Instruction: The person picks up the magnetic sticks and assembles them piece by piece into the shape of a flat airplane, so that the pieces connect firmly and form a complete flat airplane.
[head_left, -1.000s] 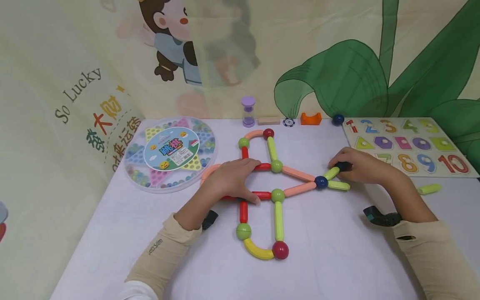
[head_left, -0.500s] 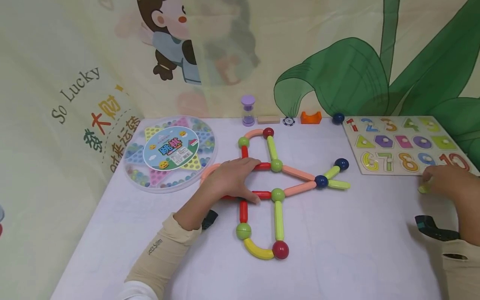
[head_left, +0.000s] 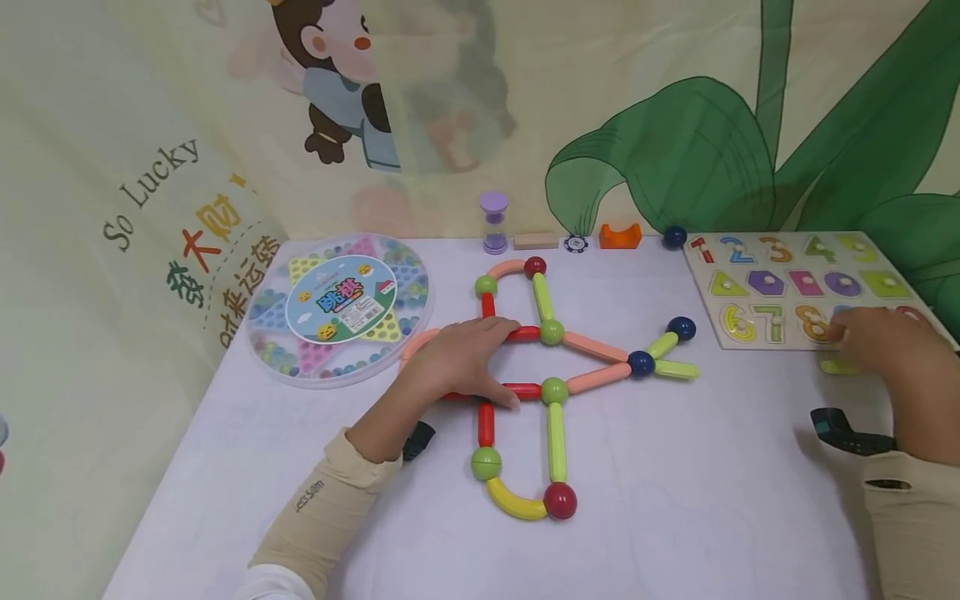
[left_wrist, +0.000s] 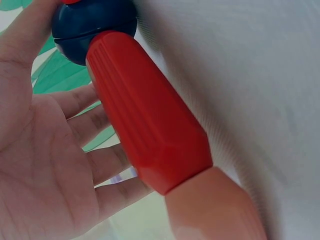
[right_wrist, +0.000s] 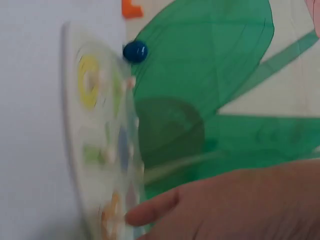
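My left hand point(head_left: 467, 357) rests spread over the left part of a flat figure of magnetic sticks and balls. In the left wrist view its palm and fingers lie beside a red stick point(left_wrist: 145, 110) and a dark blue ball point(left_wrist: 95, 30). A salmon-coloured piece point(left_wrist: 215, 205) meets the red stick's end. My right hand point(head_left: 892, 346) is at the front edge of the number board point(head_left: 708, 308), holding a short light green stick point(head_left: 837, 367), partly hidden under its fingers. The figure's right end has a blue ball point(head_left: 641, 363) with two light green sticks; another blue ball point(head_left: 682, 328) tips one.
A round Chinese checkers set point(head_left: 341, 375) lies at the left. Along the back stand a purple hourglass point(head_left: 494, 223), a wooden block point(head_left: 536, 241), a poker chip point(head_left: 576, 244), an orange piece point(head_left: 620, 237) and a loose blue ball point(head_left: 674, 237). Printed cloth hangs behind.
My right hand let go of the blue ball at the figure's right end, moved right to the loose green stick, and has shifted slightly left with it. My left hand stays in place.
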